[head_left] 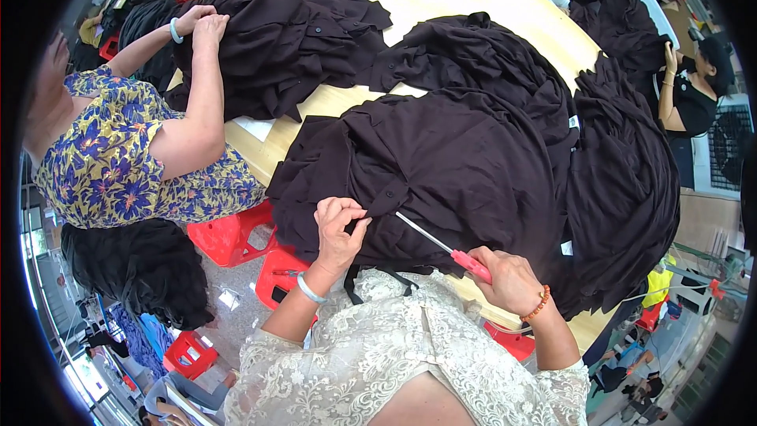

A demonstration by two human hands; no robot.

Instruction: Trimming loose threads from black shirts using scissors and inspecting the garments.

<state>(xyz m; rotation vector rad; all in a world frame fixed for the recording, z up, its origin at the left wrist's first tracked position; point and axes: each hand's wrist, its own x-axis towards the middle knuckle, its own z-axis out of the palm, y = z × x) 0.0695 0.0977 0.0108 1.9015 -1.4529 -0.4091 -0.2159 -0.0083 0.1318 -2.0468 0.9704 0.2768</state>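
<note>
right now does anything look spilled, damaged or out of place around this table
A pale scrap lies on the floor near the red stools, looking like stray litter. The dark garments are rumpled, but no spill or damage shows.

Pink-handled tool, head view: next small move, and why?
Probably ease the pink-handled tool slightly left, toward the fingertips of the left hand. That hand appears to pinch the edge of the dark garment near a button; the right hand grips the handle, and the metal tip points at that area.
</note>
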